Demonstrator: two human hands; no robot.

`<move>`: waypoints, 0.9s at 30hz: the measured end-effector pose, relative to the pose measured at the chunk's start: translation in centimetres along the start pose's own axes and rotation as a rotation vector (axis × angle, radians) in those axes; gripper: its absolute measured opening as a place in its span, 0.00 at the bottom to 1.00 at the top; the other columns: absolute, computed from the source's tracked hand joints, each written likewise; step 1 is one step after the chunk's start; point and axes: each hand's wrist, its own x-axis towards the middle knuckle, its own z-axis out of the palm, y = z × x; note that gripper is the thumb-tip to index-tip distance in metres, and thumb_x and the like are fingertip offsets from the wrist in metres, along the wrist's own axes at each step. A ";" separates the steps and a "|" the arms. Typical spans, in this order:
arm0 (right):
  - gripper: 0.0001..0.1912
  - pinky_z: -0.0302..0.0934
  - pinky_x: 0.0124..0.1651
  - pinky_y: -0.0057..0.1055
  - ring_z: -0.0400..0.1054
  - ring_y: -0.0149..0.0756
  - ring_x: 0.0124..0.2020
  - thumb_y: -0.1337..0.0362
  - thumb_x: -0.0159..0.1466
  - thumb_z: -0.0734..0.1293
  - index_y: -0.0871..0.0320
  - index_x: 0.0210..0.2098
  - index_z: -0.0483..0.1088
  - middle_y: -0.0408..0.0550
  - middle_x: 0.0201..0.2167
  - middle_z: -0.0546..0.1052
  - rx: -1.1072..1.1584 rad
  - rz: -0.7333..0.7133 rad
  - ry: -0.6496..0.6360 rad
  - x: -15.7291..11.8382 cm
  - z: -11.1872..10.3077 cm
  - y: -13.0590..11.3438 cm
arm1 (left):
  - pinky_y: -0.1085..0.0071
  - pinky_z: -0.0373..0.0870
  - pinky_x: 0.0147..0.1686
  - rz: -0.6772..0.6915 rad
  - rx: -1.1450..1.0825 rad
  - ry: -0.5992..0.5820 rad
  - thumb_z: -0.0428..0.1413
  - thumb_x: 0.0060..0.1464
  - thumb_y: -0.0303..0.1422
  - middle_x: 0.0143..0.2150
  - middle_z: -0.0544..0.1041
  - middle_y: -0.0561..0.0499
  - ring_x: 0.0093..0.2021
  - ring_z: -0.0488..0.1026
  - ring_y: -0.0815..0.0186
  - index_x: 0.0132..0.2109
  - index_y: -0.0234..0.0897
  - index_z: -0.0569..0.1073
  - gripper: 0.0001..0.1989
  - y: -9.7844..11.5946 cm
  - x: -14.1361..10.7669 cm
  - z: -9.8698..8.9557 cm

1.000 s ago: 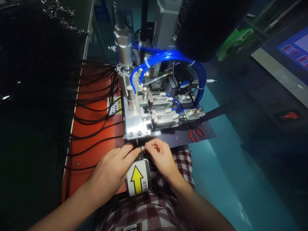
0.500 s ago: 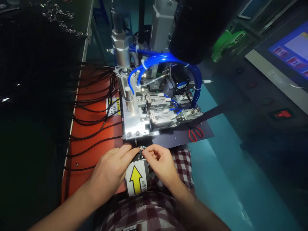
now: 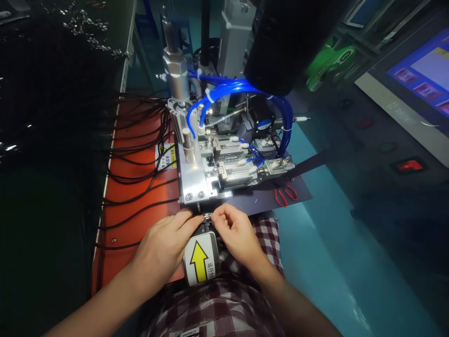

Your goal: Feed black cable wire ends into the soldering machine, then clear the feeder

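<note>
At the front edge of a metal machine fixture (image 3: 192, 180), both my hands meet over a small piece with thin coloured wires (image 3: 208, 216). My left hand (image 3: 163, 238) is closed, its thumb and index fingertips pressed at the left side of this piece; what lies inside the fingers is hidden. From the right, my right hand (image 3: 236, 234) pinches the wire ends between thumb and index finger. Just below the fingertips are a narrow black holder (image 3: 204, 228) and a white label with a yellow arrow (image 3: 199, 260).
Black cables (image 3: 140, 175) run across the orange-red surface (image 3: 140, 220) on the left. Blue air tubes (image 3: 242, 85) arch over the fixture. Red-handled scissors (image 3: 286, 195) lie on the dark plate at right. A control panel with a screen (image 3: 421, 70) stands further right.
My right hand has shifted slightly up, and its fingertips have moved a little on the wires. The left hand stays almost in place. The view has tilted slightly.
</note>
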 end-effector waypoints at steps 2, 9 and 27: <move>0.08 0.49 0.22 0.25 0.54 0.26 0.18 0.62 0.59 0.64 0.59 0.26 0.66 0.37 0.18 0.62 0.161 0.115 -0.112 0.4 -0.2 0.2 | 0.67 0.69 0.31 -0.027 -0.003 0.000 0.43 0.60 0.24 0.38 0.73 0.46 0.33 0.71 0.62 0.50 0.36 0.70 0.16 -0.1 -0.2 0.3; 0.14 0.53 0.24 0.26 0.59 0.26 0.19 0.54 0.60 0.63 0.59 0.28 0.66 0.37 0.19 0.65 0.276 0.097 -0.074 1.1 0.3 1.5 | 0.69 0.68 0.38 -0.041 -0.136 0.001 0.45 0.59 0.22 0.41 0.72 0.45 0.39 0.69 0.63 0.48 0.33 0.69 0.13 -0.2 0.0 0.0; 0.13 0.53 0.26 0.27 0.60 0.28 0.19 0.56 0.62 0.62 0.57 0.27 0.62 0.36 0.17 0.65 0.200 0.035 -0.042 0.9 1.0 1.2 | 0.62 0.69 0.34 -0.075 0.054 -0.156 0.48 0.52 0.20 0.42 0.69 0.42 0.37 0.64 0.58 0.52 0.29 0.66 0.18 1.2 -0.6 -0.3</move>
